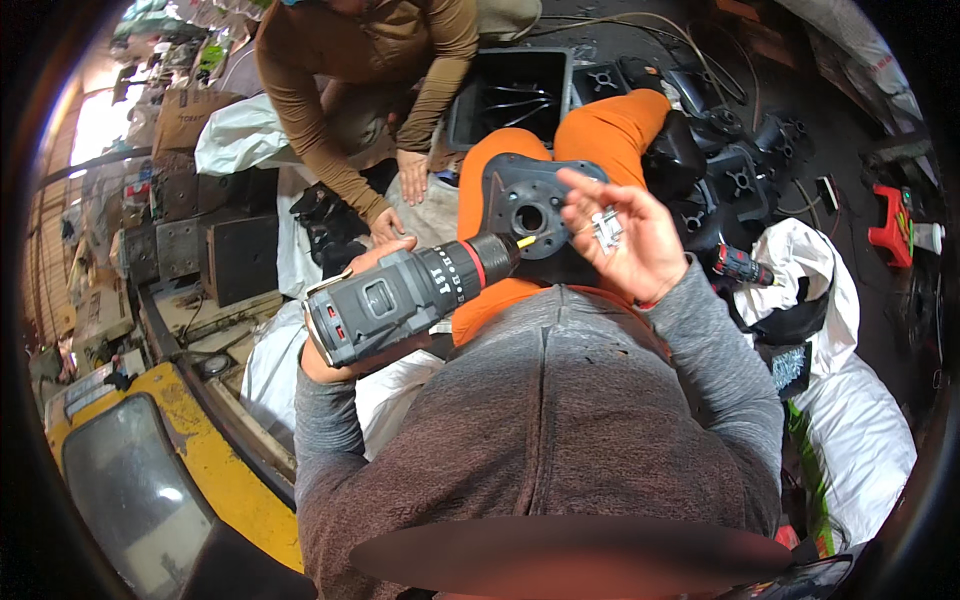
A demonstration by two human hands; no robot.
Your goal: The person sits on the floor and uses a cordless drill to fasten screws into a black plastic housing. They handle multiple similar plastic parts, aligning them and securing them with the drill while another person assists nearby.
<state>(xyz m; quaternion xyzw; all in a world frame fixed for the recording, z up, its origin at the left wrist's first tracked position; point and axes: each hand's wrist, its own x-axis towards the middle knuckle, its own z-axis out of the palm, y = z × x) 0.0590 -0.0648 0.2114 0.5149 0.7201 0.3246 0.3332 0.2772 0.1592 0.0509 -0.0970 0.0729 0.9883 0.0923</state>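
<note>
My left hand (pixel 330 366) is wrapped round a black and grey cordless drill (pixel 395 295) with a red ring near its chuck. A short yellowish bit (pixel 526 241) sticks out of the chuck, beside the round centre hole of a dark plate-like base part (pixel 497 205). That part rests on my orange-clad thighs, with smaller holes ringed about its hub. My right hand (pixel 645 255) is turned palm up over the part's right side, fingers loosely curled. Several small silvery screws (pixel 606 232) lie in its palm.
Across from me a co-worker (pixel 365 60) in brown sleeves reaches down to a pale sack. Behind my knees stands a dark crate (pixel 512 100). Several black parts (pixel 735 180) lie at the right, near another drill (pixel 742 264) and a red stool (pixel 890 225). A yellow machine (pixel 180 420) stands left.
</note>
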